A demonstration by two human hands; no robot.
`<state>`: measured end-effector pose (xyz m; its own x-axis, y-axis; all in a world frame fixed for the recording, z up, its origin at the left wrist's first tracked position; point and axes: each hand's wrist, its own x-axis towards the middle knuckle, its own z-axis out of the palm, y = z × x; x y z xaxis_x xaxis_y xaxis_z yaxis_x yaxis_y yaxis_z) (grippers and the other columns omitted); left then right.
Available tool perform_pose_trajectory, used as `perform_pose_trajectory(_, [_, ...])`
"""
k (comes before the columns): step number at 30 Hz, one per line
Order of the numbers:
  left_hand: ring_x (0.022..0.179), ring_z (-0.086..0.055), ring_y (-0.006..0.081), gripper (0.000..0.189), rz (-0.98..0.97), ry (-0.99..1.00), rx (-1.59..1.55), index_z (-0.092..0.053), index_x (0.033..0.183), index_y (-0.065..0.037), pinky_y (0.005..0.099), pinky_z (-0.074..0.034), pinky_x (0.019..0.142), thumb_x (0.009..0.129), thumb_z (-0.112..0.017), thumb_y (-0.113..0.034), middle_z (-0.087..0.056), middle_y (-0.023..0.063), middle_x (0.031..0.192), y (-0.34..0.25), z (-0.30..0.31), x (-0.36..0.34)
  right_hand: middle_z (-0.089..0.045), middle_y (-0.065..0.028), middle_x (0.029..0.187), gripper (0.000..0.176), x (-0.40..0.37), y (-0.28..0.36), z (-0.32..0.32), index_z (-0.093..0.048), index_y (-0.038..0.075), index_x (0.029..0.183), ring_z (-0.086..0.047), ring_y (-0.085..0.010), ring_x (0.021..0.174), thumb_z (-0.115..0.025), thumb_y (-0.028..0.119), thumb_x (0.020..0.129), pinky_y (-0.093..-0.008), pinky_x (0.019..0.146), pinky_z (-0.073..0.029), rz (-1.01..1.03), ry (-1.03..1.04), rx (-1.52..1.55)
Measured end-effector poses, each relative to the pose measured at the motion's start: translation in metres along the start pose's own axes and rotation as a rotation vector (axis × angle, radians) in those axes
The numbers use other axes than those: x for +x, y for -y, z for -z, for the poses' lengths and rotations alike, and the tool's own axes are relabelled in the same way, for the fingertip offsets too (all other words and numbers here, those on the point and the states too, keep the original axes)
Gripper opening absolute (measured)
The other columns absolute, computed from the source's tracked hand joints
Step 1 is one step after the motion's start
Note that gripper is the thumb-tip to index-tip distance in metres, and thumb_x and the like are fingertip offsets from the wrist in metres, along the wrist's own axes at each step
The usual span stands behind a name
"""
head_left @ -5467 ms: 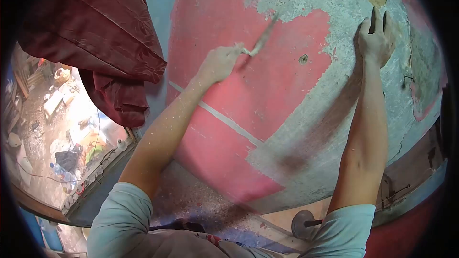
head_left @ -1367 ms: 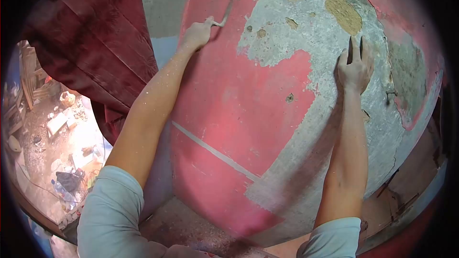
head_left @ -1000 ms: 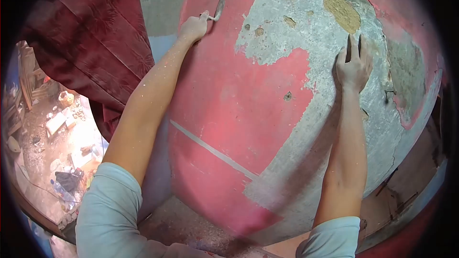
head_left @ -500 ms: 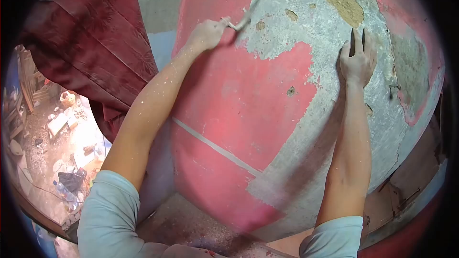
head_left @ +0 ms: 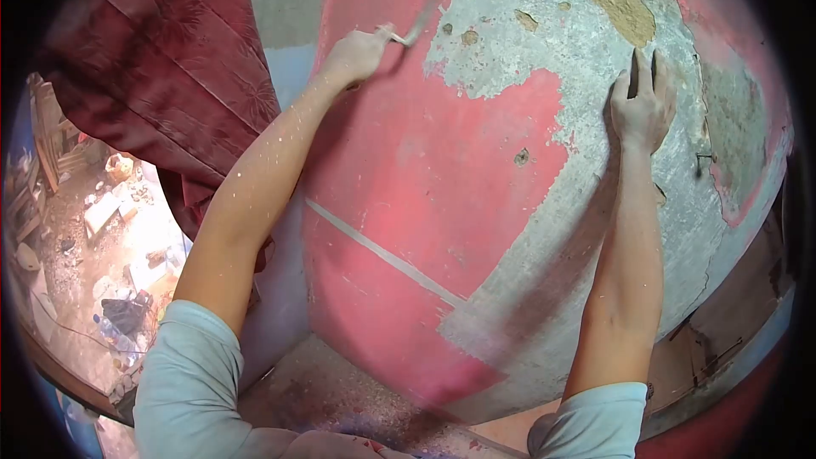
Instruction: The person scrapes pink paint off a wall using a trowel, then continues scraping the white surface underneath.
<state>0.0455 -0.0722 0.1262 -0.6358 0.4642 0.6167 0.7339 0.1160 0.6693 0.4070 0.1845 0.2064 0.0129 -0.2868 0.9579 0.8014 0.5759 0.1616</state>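
Observation:
My left hand (head_left: 359, 57) is closed round the handle of a scraper (head_left: 415, 31), whose blurred blade points up and right over the pink paint (head_left: 425, 161) of the wall, left of the ragged paint edge. Spread against the bare grey part of the wall (head_left: 501, 42), my right hand (head_left: 643, 110) holds nothing. Its fingertips lie just below a tan patch (head_left: 623, 8) where the surface has come off.
A dark red cloth (head_left: 170, 59) hangs at the upper left. Beyond it, rubble and boards lie on the bright floor (head_left: 85, 263) below. A nail or hook (head_left: 703, 155) sticks out right of my right hand. A pale ledge (head_left: 340, 382) runs under the wall.
My left hand and the scraper have moved left and slightly down, off the grey area's edge. My right hand stays on the same spot, while the view has shifted slightly.

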Motion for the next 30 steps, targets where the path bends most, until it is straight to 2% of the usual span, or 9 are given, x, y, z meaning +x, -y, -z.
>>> perform_pose_trajectory(3, [0.045, -0.044, 0.0182, 0.067, -0.057, 0.069, -0.032, -0.071, 0.088, -0.002, 0.0389, -0.039, 0.050, 0.106, -0.042, -0.060, -0.049, 0.0036, 0.056, -0.018, -0.003, -0.021, -0.050, -0.0026, 0.156, 0.046, -0.001, 0.000, -0.001, -0.066, 0.027, 0.139, -0.044, -0.0257, 0.146, -0.060, 0.033, 0.093, -0.0429, 0.122, -0.031, 0.001, -0.003, 0.006])
perform_pose_trajectory(7, [0.043, -0.041, 0.0147, 0.067, 0.063, -0.053, -0.237, -0.055, 0.068, -0.005, 0.0356, -0.034, 0.043, 0.105, -0.045, -0.059, -0.045, 0.0005, 0.054, -0.006, 0.000, 0.006, -0.051, -0.0033, 0.156, 0.047, -0.001, -0.003, -0.003, -0.066, 0.027, 0.139, -0.043, -0.0264, 0.146, -0.061, 0.033, 0.093, -0.0431, 0.122, -0.031, 0.021, -0.013, 0.007])
perform_pose_trajectory(15, [0.042, -0.040, 0.0153, 0.064, -0.084, -0.052, -0.122, -0.063, 0.076, -0.005, 0.0361, -0.035, 0.042, 0.107, -0.044, -0.057, -0.044, 0.0011, 0.055, -0.027, -0.006, -0.005, -0.052, -0.0033, 0.155, 0.047, -0.001, -0.002, -0.002, -0.066, 0.028, 0.139, -0.046, -0.0267, 0.144, -0.060, 0.034, 0.093, -0.0432, 0.121, -0.032, 0.023, -0.016, 0.002])
perform_pose_trajectory(18, [0.055, -0.057, 0.0283, 0.065, 0.120, -0.010, -0.161, -0.072, 0.126, -0.008, 0.0446, -0.048, 0.059, 0.105, -0.041, -0.061, -0.061, 0.0192, 0.065, -0.013, 0.003, 0.018, -0.052, -0.0034, 0.155, 0.047, -0.001, -0.005, -0.005, -0.066, 0.028, 0.139, -0.046, -0.0269, 0.144, -0.060, 0.034, 0.093, -0.0433, 0.121, -0.033, 0.036, -0.029, 0.000])
perform_pose_trajectory(19, [0.042, -0.039, 0.0149, 0.065, 0.045, -0.055, -0.272, -0.069, 0.082, -0.003, 0.0352, -0.033, 0.042, 0.107, -0.044, -0.058, -0.044, 0.0012, 0.055, -0.011, -0.003, 0.010, -0.052, -0.0034, 0.155, 0.047, 0.000, -0.005, -0.005, -0.066, 0.028, 0.139, -0.046, -0.0269, 0.144, -0.061, 0.034, 0.093, -0.0434, 0.121, -0.033, 0.037, -0.028, -0.005])
perform_pose_trajectory(23, [0.045, -0.039, 0.0156, 0.066, -0.056, 0.096, -0.127, -0.070, 0.087, -0.002, 0.0367, -0.034, 0.046, 0.107, -0.042, -0.058, -0.045, 0.0026, 0.056, -0.007, -0.015, -0.023, -0.053, -0.0026, 0.154, 0.047, -0.001, -0.001, -0.001, -0.065, 0.028, 0.140, -0.046, -0.0268, 0.144, -0.061, 0.035, 0.093, -0.0439, 0.121, -0.034, 0.027, -0.018, -0.004])
perform_pose_trajectory(26, [0.048, -0.042, 0.0155, 0.067, -0.054, -0.101, -0.090, -0.071, 0.090, -0.001, 0.0372, -0.036, 0.049, 0.107, -0.041, -0.058, -0.046, 0.0034, 0.058, 0.019, -0.020, -0.011, -0.051, -0.0019, 0.156, 0.047, -0.002, -0.005, -0.005, -0.065, 0.030, 0.140, -0.045, -0.0266, 0.145, -0.060, 0.036, 0.094, -0.0437, 0.121, -0.033, 0.026, -0.020, 0.005])
perform_pose_trajectory(27, [0.083, -0.071, 0.0373, 0.062, 0.058, -0.052, -0.070, -0.073, 0.128, -0.018, 0.0460, -0.053, 0.081, 0.105, -0.036, -0.061, -0.071, 0.0269, 0.089, 0.024, -0.015, -0.006, -0.050, -0.0018, 0.156, 0.047, -0.002, -0.005, -0.005, -0.065, 0.030, 0.140, -0.045, -0.0265, 0.145, -0.059, 0.036, 0.094, -0.0437, 0.122, -0.033, 0.016, -0.010, 0.010])
perform_pose_trajectory(30, [0.054, -0.046, 0.0184, 0.066, -0.060, -0.082, -0.122, -0.072, 0.095, -0.001, 0.0391, -0.040, 0.057, 0.108, -0.040, -0.057, -0.052, 0.0062, 0.062, 0.032, -0.023, -0.008, -0.050, -0.0016, 0.156, 0.047, -0.001, -0.004, -0.007, -0.064, 0.031, 0.140, -0.045, -0.0256, 0.145, -0.059, 0.036, 0.094, -0.0435, 0.122, -0.032, 0.015, -0.029, 0.001])
